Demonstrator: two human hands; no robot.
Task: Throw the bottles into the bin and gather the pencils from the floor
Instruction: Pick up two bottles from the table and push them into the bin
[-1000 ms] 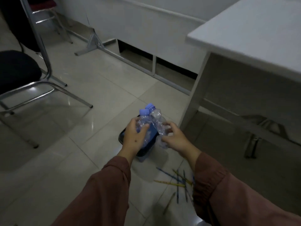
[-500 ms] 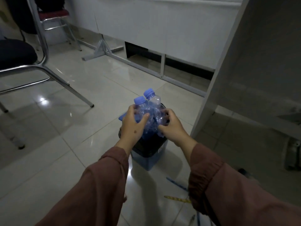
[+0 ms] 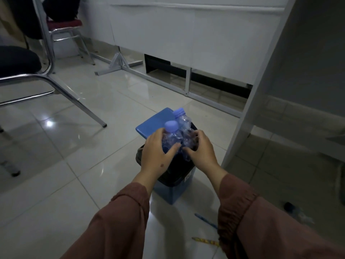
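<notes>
Two crumpled clear bottles with pale blue caps stand side by side over the mouth of a small blue bin (image 3: 173,191) lined with a black bag. The near bottle (image 3: 170,136) is gripped by my left hand (image 3: 155,154). Behind it, the far bottle (image 3: 183,122) is held from the right by my right hand (image 3: 202,149). The bin's blue lid (image 3: 155,122) is tipped open at the back left. On the floor near my right sleeve lie a blue pencil (image 3: 205,220) and a yellow pencil (image 3: 204,241), both partly hidden by the sleeve.
A white desk panel (image 3: 248,101) stands right of the bin. A chrome-legged black chair (image 3: 20,60) sits at left, a red-seated chair (image 3: 64,25) behind it. A metal rail frame (image 3: 119,62) runs along the white wall. A dark small object (image 3: 288,205) lies on the floor at right.
My view has come closer to the bin and lower. Both hands with the bottles have moved down onto the bin's opening, and most pencils have slipped out of view.
</notes>
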